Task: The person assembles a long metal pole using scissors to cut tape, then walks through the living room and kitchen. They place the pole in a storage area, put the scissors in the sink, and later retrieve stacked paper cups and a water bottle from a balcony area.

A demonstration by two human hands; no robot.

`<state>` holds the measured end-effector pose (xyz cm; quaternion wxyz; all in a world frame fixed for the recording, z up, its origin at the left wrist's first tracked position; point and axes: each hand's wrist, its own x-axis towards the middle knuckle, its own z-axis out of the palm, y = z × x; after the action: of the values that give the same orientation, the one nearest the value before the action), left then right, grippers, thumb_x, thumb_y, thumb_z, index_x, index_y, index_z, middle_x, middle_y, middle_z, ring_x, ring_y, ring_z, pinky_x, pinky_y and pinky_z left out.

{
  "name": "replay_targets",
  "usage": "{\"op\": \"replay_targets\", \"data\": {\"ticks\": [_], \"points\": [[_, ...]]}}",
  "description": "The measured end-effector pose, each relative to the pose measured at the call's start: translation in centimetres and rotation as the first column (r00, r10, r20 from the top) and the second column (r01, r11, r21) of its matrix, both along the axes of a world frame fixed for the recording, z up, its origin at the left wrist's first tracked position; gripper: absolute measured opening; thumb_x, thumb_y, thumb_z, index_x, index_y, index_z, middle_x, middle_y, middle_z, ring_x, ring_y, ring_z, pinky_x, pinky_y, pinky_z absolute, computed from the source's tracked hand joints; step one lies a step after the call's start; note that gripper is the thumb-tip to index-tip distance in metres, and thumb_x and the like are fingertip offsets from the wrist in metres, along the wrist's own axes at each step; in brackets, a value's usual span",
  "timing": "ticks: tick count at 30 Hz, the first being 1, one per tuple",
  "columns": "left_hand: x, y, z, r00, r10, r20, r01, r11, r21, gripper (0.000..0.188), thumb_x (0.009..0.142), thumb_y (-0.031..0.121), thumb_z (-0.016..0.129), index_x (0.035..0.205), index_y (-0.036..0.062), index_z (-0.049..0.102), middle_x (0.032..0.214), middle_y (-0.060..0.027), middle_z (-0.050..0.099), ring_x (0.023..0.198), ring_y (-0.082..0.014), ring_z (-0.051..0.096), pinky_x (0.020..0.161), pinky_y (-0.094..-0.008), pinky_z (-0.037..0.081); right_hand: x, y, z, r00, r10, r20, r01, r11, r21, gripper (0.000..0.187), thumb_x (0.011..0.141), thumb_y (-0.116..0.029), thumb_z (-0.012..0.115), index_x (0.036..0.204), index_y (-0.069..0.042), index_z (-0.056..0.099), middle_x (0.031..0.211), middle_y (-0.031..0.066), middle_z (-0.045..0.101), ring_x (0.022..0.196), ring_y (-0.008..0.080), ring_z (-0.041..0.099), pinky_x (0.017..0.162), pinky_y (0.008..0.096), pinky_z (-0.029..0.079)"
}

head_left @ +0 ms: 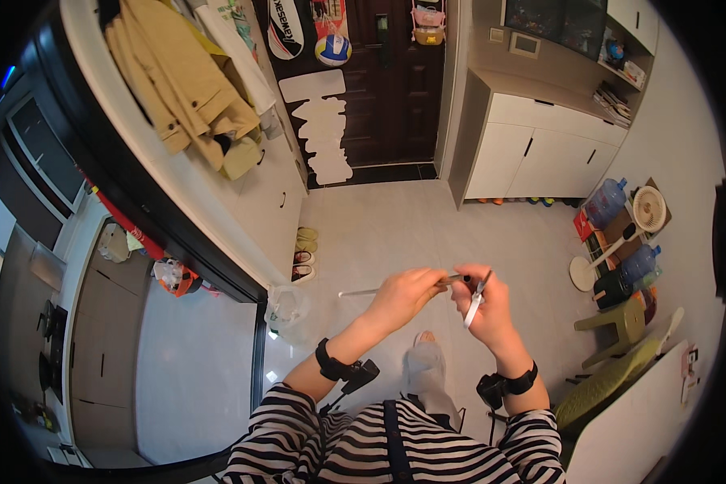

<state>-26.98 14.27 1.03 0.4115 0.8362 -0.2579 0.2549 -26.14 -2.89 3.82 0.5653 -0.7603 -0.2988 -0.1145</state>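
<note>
Both my hands are raised in front of my body, close together. My left hand is closed on a thin silver rod, which sticks out to the left past the knuckles. The rod's dark end reaches across to the fingers of my right hand. That right hand is closed around a slim tool with a white lower part and a dark, narrow upper part; its exact kind is too small to tell. Whether the right fingers also grip the rod's end, I cannot tell.
A clear plastic bag stands by the dark door frame at left. Shoes line the wardrobe. At right are a fan, large blue water bottles and a green stool. A white cabinet stands beyond.
</note>
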Motion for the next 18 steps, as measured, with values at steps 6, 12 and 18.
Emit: {"op": "replay_targets", "data": {"ticks": [6,12,18], "points": [[17.2,0.5,0.4,0.997,0.014,-0.075,-0.009,0.997,0.071,0.047,0.080,0.012,0.067,0.124,0.0067,0.052,0.111,-0.0132,0.061,0.100,-0.0333,0.059,0.082,-0.0383,0.049,19.3,0.3,-1.3,0.958,0.038,0.284,-0.053,0.998,0.046,0.016,0.089,-0.007,0.056,0.103,-0.003,0.049,0.074,0.0058,0.056,0.054,0.0102,0.056,0.048,0.0221,0.045],[30.5,7.7,-1.4,0.944,0.294,-0.152,-0.299,0.954,-0.009,0.085,0.082,0.013,0.063,0.146,0.0012,0.009,0.146,-0.0233,0.026,0.135,-0.0359,0.029,0.110,-0.0425,0.024,38.6,0.3,2.6,0.953,-0.244,0.182,0.118,0.849,0.515,0.022,0.090,-0.020,0.052,0.101,-0.002,0.044,0.072,0.0071,0.055,0.053,0.0119,0.058,0.048,0.0214,0.046],[39.8,18.6,-4.3,0.863,0.403,-0.303,-0.494,0.797,-0.347,0.065,0.092,0.010,0.046,0.144,-0.0023,0.010,0.141,-0.0248,0.033,0.130,-0.0348,0.036,0.107,-0.0405,0.027,55.9,3.8,5.8,0.885,-0.316,0.342,-0.007,0.725,0.688,0.022,0.092,-0.022,0.048,0.102,-0.003,0.044,0.065,0.0117,0.054,0.050,0.0162,0.057,0.049,0.0258,0.047]]}}
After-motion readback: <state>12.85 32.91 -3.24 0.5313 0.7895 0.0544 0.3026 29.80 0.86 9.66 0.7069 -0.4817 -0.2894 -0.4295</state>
